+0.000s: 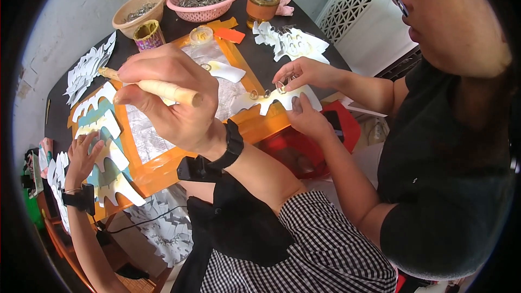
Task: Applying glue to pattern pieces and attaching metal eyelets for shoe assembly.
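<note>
My right hand (196,84), raised over the near part of the table, is closed around a brush (168,91) with a pale, tape-wrapped handle. The brush's yellowed tip points left toward the white scalloped pieces. Fingers spread, my left hand (82,158) rests at the left on one of several white scalloped pieces (111,154) laid overlapping on a teal sheet (101,113). Yellowish smears show along their edges. On the right, a co-worker's hands (310,76) hold another scalloped white piece (271,106) with metal rings on it.
Across the back stand a pink basket (228,1) of metal rings, a tan basket (120,21), a stained can (148,35) and a lidded jar (261,8). White cut pieces lie in a pile (89,70) at left and another (296,43) at right. A red bin (290,149) sits below the table edge.
</note>
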Action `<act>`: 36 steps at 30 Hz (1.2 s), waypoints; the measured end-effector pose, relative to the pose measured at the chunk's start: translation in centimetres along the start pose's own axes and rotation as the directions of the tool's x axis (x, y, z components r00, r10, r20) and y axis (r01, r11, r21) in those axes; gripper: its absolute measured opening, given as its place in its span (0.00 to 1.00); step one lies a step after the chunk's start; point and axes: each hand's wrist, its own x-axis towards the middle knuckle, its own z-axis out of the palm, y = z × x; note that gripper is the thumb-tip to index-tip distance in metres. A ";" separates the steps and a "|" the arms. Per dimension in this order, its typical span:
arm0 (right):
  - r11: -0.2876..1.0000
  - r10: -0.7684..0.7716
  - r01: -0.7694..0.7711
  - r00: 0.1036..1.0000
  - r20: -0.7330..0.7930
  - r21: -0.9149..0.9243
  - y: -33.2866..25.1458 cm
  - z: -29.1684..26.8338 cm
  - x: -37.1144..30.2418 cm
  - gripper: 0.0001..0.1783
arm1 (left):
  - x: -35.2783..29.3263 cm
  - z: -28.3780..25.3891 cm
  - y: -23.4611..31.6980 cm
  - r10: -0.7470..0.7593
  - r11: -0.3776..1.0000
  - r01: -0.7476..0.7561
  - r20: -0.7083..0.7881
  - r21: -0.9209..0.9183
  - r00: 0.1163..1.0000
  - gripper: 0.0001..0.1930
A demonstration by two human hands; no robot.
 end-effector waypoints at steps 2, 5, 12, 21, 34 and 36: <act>1.000 -0.011 0.011 1.000 -0.001 -0.009 0.0 -0.5 0.1 0.13 | 0.1 -0.1 0.6 0.003 1.000 -0.003 -0.003 0.000 1.000 0.25; 1.000 -0.008 0.008 1.000 -0.006 0.007 0.0 -0.5 0.1 0.14 | -0.2 -0.3 0.4 -0.012 1.000 0.012 -0.001 0.011 1.000 0.25; 0.999 -0.048 0.048 0.999 0.000 0.015 0.3 -0.4 0.2 0.12 | 0.0 -0.1 0.4 0.000 1.000 0.000 -0.009 0.015 1.000 0.26; 0.997 0.004 -0.004 1.000 0.002 0.079 0.3 -0.1 -0.1 0.13 | -0.2 -0.4 0.4 -0.019 1.000 0.019 0.005 0.011 1.000 0.27; 0.993 -0.029 0.034 0.999 -0.038 0.115 -1.1 -0.1 -1.0 0.18 | 0.1 1.4 -1.4 -0.112 0.972 0.094 -0.071 -0.217 0.991 0.28; 0.991 -0.026 0.031 0.999 -0.044 0.133 -2.0 0.0 -1.2 0.18 | -1.5 1.2 -2.2 -0.097 0.914 0.006 -0.204 -0.405 0.974 0.27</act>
